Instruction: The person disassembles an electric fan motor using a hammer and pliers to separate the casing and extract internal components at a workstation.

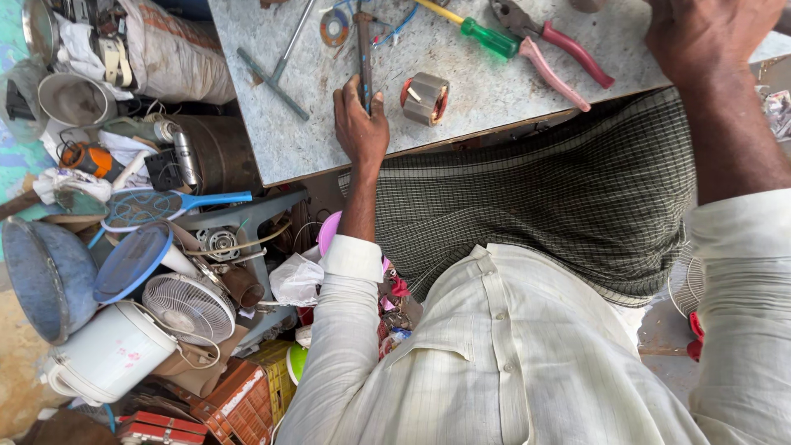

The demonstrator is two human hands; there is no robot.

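**Hands on a cluttered workbench**

Far left, off the tabletop: a heap of junk on the floor, with a blue pan [45, 276], a white cooker [111, 354], a small fan [189, 306] and two blue racket-shaped swatters [152, 208].

Near the tabletop's [486, 91] left edge: a grey T-shaped wrench [276, 70]. Just right of it, toward the far edge, a small reel [334, 27].

Close to the near edge: left hand [360, 124], palm down, fingers curled together and clamped on the lower end of a thin rusty tool [364, 49] that runs straight away toward the far edge. Beside that hand on its right, apart from it: a small motor stator [425, 98], grey metal with a red end, lying on the bare top.

Farther right, near the far edge: a screwdriver [474, 31] with a green and yellow handle, then pliers [548, 45] with pink-red grips, handles splayed toward the near right.

At the far right corner: right hand [709, 33], back up, pressed down on the top; fingertips hidden, so cannot tell whether apart or closed on anything.
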